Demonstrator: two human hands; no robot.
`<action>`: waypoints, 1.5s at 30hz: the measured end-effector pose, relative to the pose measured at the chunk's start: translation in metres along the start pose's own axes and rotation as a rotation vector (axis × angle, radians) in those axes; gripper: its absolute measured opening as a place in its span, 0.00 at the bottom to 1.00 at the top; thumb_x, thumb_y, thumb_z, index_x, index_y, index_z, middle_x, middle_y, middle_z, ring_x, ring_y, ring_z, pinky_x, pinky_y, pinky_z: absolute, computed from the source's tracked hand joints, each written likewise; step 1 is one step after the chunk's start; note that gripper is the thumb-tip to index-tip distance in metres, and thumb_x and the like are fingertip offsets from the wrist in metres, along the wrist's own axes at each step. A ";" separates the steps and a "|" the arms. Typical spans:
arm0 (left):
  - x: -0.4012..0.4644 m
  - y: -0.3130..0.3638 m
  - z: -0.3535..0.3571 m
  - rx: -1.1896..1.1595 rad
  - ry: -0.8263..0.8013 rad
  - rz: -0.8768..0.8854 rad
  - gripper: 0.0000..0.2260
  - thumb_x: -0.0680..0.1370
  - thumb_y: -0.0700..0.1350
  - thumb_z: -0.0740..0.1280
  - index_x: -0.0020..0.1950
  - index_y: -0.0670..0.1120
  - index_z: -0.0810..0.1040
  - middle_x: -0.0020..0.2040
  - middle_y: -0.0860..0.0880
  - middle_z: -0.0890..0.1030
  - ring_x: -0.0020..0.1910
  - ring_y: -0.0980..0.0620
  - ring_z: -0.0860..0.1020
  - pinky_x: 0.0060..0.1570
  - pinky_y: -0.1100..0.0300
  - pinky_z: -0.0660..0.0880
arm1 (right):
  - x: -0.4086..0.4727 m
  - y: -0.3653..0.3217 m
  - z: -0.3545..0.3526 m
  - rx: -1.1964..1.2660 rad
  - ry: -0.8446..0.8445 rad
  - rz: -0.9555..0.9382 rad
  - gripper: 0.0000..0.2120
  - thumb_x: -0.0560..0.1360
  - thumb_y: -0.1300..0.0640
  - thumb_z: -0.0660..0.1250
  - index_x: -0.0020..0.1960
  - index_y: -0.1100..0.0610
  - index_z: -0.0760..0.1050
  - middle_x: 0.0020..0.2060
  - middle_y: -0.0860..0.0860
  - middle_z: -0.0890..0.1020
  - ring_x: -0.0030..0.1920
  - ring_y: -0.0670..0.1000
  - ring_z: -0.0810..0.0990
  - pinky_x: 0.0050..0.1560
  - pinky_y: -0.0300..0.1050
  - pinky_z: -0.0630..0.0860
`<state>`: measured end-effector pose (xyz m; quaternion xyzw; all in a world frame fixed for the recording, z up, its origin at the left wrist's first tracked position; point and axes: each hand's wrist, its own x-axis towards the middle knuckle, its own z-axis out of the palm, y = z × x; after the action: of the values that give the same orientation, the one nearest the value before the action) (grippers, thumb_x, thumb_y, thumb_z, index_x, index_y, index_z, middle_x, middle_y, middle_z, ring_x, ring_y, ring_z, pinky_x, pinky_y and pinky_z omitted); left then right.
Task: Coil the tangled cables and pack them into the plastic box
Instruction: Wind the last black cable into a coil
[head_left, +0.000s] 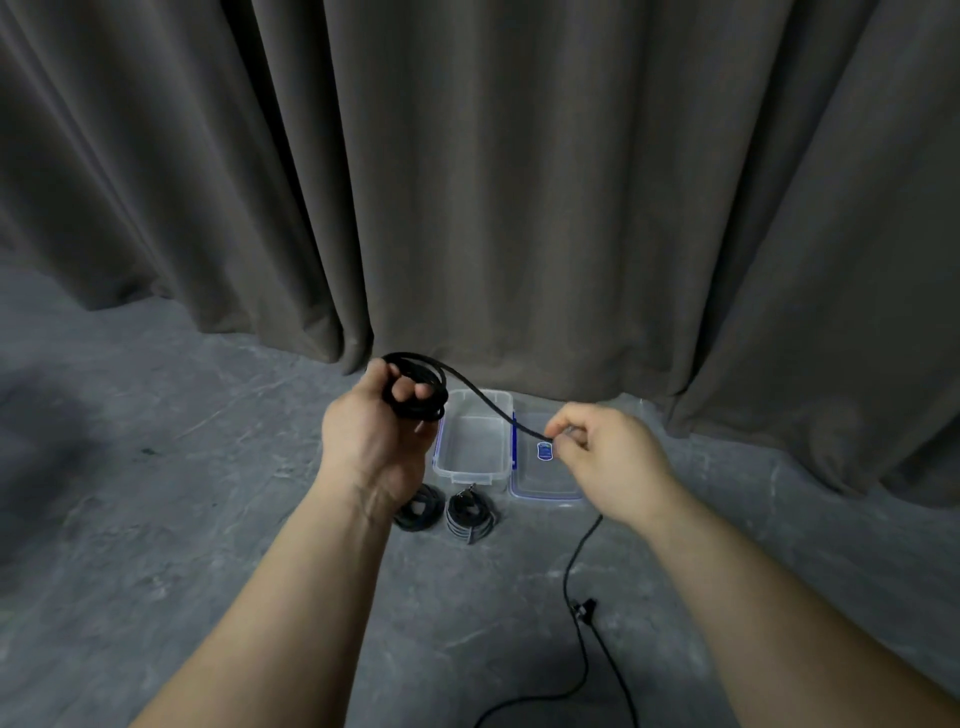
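My left hand (376, 431) grips a coil of black cable (421, 389) held up in the air, its loops wound round the fingers. From the coil a strand runs down and right to my right hand (602, 457), which pinches the cable between thumb and fingers. Below that hand the loose cable (576, 566) trails over the floor to the bottom edge of view. The clear plastic box (470, 441) with blue clips stands open on the floor behind the hands, nothing inside it. Its lid (545, 475) lies flat to its right.
Two coiled cables lie on the floor in front of the box: a black coil (421, 514), partly hidden by my left wrist, and a grey-black coil (470, 517). A grey curtain (519, 182) hangs just behind the box. The floor (156, 493) is grey stone.
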<state>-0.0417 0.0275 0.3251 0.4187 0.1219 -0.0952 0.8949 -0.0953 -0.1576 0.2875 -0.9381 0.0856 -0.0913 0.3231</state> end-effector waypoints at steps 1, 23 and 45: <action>0.000 -0.001 0.001 0.004 -0.005 0.006 0.13 0.83 0.47 0.56 0.38 0.51 0.66 0.26 0.54 0.67 0.27 0.57 0.71 0.42 0.60 0.65 | -0.001 -0.003 0.000 -0.017 -0.022 -0.020 0.09 0.75 0.60 0.64 0.46 0.49 0.80 0.28 0.41 0.75 0.31 0.43 0.71 0.34 0.38 0.65; -0.019 -0.047 0.013 0.690 -0.152 0.007 0.11 0.82 0.49 0.59 0.54 0.46 0.78 0.45 0.46 0.80 0.48 0.48 0.76 0.49 0.51 0.67 | -0.006 -0.041 -0.006 0.658 -0.069 -0.199 0.15 0.74 0.68 0.67 0.40 0.47 0.77 0.32 0.50 0.81 0.35 0.47 0.80 0.42 0.40 0.76; -0.024 -0.040 0.012 0.632 -0.454 0.093 0.14 0.83 0.43 0.57 0.36 0.46 0.65 0.26 0.53 0.64 0.30 0.53 0.64 0.34 0.63 0.66 | 0.007 -0.017 -0.002 0.875 0.093 0.023 0.08 0.72 0.62 0.73 0.39 0.51 0.77 0.34 0.49 0.81 0.37 0.48 0.78 0.40 0.44 0.77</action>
<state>-0.0742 -0.0055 0.3104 0.6469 -0.1336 -0.1775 0.7295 -0.0873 -0.1473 0.3006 -0.7066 0.0639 -0.1576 0.6869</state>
